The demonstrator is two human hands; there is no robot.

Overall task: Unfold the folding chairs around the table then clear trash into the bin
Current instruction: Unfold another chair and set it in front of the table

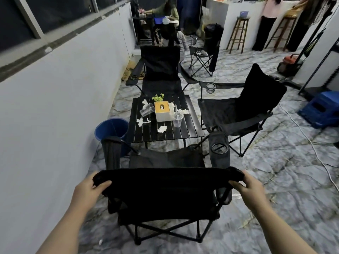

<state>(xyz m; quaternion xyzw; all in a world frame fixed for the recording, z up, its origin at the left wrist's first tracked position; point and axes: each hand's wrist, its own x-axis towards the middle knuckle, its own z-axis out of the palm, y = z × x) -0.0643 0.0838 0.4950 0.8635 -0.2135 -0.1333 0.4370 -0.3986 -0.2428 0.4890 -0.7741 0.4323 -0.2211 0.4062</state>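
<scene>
Gripping the near chair (165, 195) by its back corners — left hand (89, 187), right hand (251, 187) — the person should push it squarely toward the tabletop (190, 129), keeping clear of the blue bin (110, 128) at its left.

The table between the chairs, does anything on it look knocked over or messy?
Yes. On the table one clear cup lies tipped on its side left of the tissue box, and crumpled tissues are scattered around. The lidded cup stands upright.

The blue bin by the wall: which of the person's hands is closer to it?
Left. The left hand grips the chair back's left corner, on the same side as the blue bin; the right hand grips the opposite corner, farther away.
</scene>
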